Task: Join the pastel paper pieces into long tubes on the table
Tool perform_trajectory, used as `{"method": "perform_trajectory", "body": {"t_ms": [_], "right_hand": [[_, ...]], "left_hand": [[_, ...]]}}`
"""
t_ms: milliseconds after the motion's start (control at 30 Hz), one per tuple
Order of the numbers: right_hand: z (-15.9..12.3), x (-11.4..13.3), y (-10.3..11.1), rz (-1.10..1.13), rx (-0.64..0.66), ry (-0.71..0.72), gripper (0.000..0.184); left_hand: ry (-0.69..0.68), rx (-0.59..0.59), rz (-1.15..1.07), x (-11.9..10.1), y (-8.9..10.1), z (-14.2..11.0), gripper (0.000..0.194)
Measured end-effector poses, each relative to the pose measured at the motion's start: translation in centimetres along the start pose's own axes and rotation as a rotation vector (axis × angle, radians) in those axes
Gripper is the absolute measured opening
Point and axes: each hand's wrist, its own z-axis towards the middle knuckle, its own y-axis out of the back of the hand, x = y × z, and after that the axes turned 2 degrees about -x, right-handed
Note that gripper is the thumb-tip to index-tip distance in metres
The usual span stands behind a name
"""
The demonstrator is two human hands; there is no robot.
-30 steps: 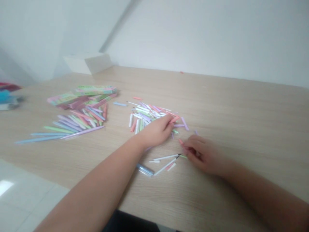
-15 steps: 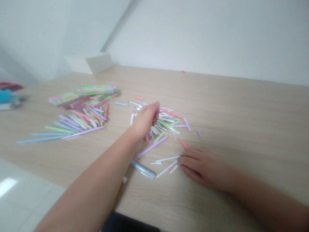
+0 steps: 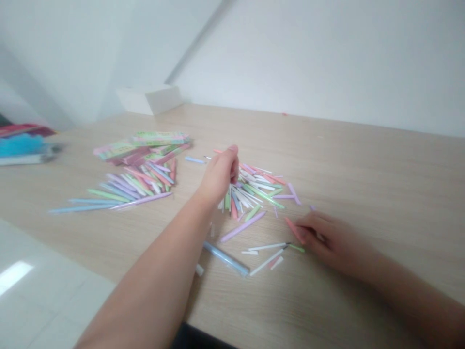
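A heap of pastel pen parts [image 3: 257, 186] lies in the middle of the wooden table [image 3: 363, 165]. My left hand [image 3: 220, 177] hovers over the heap's left side, fingers curled together; what they hold is hidden. My right hand [image 3: 332, 240] rests on the table to the right, fingers pinched on a salmon pen part [image 3: 293, 229]. In front of it lie thin white refills [image 3: 267, 247] and a green piece [image 3: 297, 248]. A light blue pen barrel [image 3: 227, 258] and a purple one [image 3: 242, 226] lie nearer to me.
A second spread of pastel pens [image 3: 123, 191] lies at the left, with flat printed packets [image 3: 145, 145] behind it. A white box [image 3: 148, 98] stands at the wall. Blue and red items [image 3: 23, 148] sit at the far left edge. White floor tiles [image 3: 36, 291] show below left.
My left hand drew back from the heap's right side to its left. My right hand flattened on the table, then pinched a salmon part. The camera shifted slightly left.
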Motion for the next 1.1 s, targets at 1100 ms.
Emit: {"method": "perform_trajectory", "body": {"t_ms": [1100], "right_hand": [[20.8, 0.8, -0.5, -0.579, 0.487, -0.162, 0.030]], "left_hand": [[-0.061, 0.043, 0.269, 1.0, 0.6, 0.6, 0.049]]}}
